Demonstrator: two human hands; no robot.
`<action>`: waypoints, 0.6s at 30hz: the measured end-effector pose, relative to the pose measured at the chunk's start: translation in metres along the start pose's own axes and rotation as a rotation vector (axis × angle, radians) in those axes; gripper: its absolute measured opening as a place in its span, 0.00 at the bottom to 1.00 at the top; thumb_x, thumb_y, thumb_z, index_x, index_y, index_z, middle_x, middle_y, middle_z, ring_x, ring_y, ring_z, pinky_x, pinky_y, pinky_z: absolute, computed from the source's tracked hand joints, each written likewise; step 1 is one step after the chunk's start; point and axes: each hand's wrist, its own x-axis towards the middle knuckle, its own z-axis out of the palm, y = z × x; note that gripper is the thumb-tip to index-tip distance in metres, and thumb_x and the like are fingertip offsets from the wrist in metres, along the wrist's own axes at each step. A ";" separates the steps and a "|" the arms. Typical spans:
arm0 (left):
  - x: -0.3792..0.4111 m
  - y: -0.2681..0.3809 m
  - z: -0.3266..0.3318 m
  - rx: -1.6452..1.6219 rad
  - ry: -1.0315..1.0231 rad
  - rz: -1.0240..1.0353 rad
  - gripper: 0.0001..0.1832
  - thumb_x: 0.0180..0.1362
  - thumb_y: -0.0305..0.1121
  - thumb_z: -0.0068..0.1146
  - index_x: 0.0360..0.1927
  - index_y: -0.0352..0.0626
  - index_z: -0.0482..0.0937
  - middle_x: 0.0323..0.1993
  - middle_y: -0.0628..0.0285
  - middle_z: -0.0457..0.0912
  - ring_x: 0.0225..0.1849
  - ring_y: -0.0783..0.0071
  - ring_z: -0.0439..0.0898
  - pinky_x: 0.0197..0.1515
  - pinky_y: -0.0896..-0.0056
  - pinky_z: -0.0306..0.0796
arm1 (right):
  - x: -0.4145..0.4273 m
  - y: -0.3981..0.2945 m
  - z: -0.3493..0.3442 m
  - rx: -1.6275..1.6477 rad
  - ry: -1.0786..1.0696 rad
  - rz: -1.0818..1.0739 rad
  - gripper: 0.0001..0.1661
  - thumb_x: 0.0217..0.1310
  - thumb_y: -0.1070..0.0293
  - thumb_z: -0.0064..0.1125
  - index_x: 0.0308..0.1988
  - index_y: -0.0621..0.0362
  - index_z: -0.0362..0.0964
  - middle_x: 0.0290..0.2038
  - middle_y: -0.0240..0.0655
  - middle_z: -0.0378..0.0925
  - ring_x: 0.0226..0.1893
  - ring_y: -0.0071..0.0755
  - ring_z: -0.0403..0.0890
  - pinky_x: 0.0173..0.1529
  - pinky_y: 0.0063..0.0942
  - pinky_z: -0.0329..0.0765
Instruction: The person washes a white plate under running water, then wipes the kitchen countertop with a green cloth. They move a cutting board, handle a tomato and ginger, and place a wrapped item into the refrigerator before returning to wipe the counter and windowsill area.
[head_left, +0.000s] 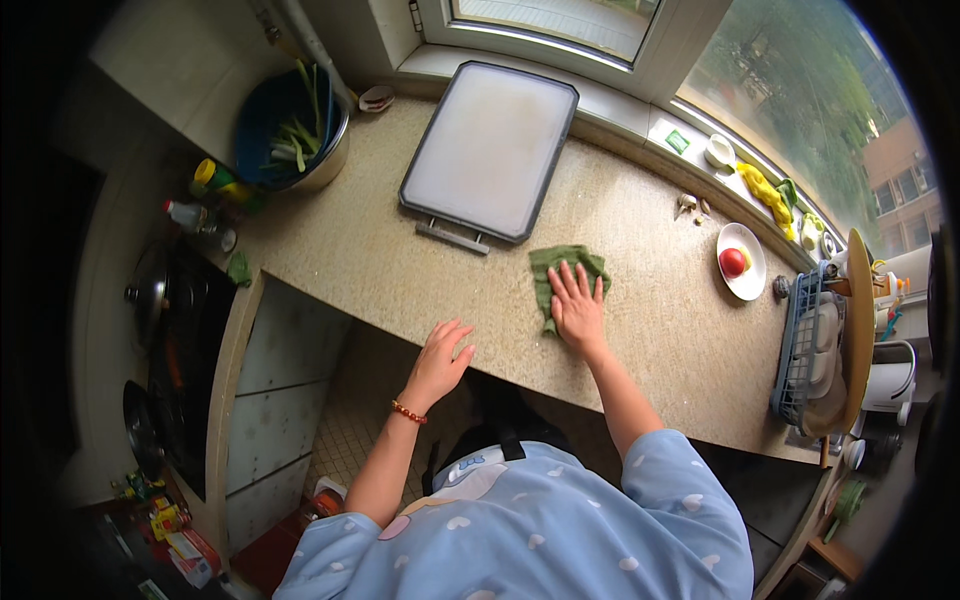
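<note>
My right hand (577, 309) lies flat, fingers spread, on a crumpled green cloth (545, 281) on the speckled countertop (352, 255). At the counter's front edge my left hand (441, 358) hovers with its fingers slightly apart, holding nothing; a red bead bracelet (409, 412) circles that wrist. Just beyond the cloth, a white cutting board with a dark rim (491, 142) rests on the counter, a metal handle (452, 237) at its near end. To the right of the cloth stands a white oval dish (744, 286) with a red tomato (732, 262) and something pale yellow in it.
Back left, a blue basin (255, 124) with green onions sits in a metal pot (330, 161). Bottles and a stove with pans (150, 292) are at the left. Garlic (686, 201) lies near the window sill. A blue dish rack (787, 360) holds dishes at the right end.
</note>
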 end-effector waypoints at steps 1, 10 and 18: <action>0.021 -0.003 -0.007 0.014 -0.006 0.022 0.18 0.57 0.34 0.51 0.50 0.39 0.72 0.57 0.47 0.66 0.62 0.53 0.62 0.61 0.61 0.57 | 0.026 0.012 0.009 -0.039 0.043 0.058 0.30 0.61 0.56 0.37 0.63 0.38 0.50 0.67 0.27 0.47 0.67 0.38 0.46 0.66 0.53 0.38; 0.164 -0.034 -0.058 -0.101 0.215 0.018 0.18 0.59 0.34 0.48 0.52 0.36 0.70 0.58 0.47 0.64 0.60 0.54 0.65 0.59 0.64 0.60 | 0.207 0.106 0.040 -0.129 0.075 0.380 0.33 0.62 0.51 0.32 0.65 0.45 0.45 0.67 0.33 0.44 0.67 0.38 0.45 0.67 0.46 0.40; 0.316 -0.116 -0.108 -0.068 0.483 -0.043 0.21 0.63 0.38 0.41 0.51 0.30 0.69 0.54 0.48 0.69 0.56 0.57 0.69 0.57 0.64 0.62 | 0.158 0.034 0.025 -0.040 0.074 0.247 0.29 0.63 0.61 0.38 0.63 0.50 0.52 0.65 0.34 0.50 0.66 0.40 0.49 0.67 0.36 0.47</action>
